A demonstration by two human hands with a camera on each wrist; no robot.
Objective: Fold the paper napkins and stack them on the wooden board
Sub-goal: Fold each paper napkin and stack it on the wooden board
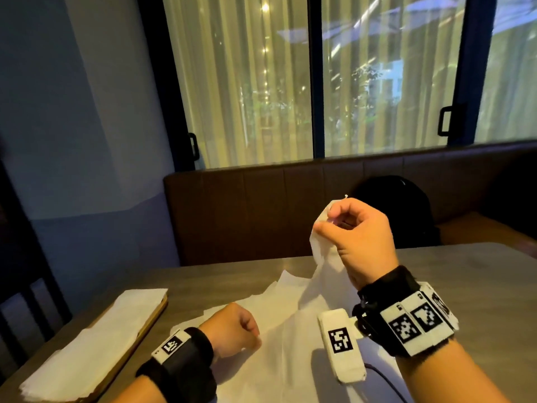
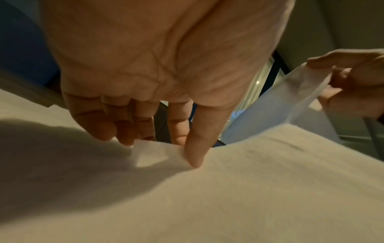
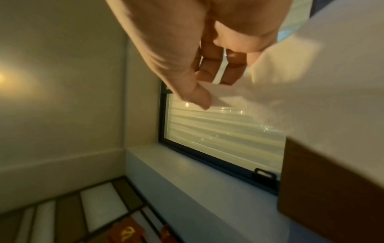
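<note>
In the head view the right hand (image 1: pixel 359 239) is raised at centre right of the frame, above the bench (image 1: pixel 479 286). Its fingers (image 1: pixel 338 209) are curled and, with the thumb, pinch the top corner of a white paper napkin (image 1: pixel 322 266), which hangs from the pinch down to the loose napkins (image 1: pixel 279 359) spread flat in the lower middle of the frame. The right wrist view shows the same pinch from behind: the thumb (image 3: pixel 199 97) pressed onto the edge of the sheet, the other fingers folded behind it.

The left hand (image 1: pixel 235 330) sits low in the lower centre-left of the head view, resting on the spread sheets. In the left wrist view its thumb (image 2: pixel 197 148) and forefinger (image 2: pixel 179 128) nip a raised edge of the paper at the middle of the frame, while the remaining fingers are curled in toward the palm, their tips touching the sheet.

At lower left of the head view lies the wooden board (image 1: pixel 151 318), set at a slant on the bench, with a stack of folded napkins (image 1: pixel 96 341) lying on it and covering most of its top; only its right-hand edge shows. The board is just beside the spread sheets and apart from both hands.

Both wrists wear black bands with white tag blocks. Behind the bench a brown padded seat back (image 1: pixel 261 207) runs across the middle of the frame, with a dark bag (image 1: pixel 392 193) on the seat and a window (image 1: pixel 348 77) above.
</note>
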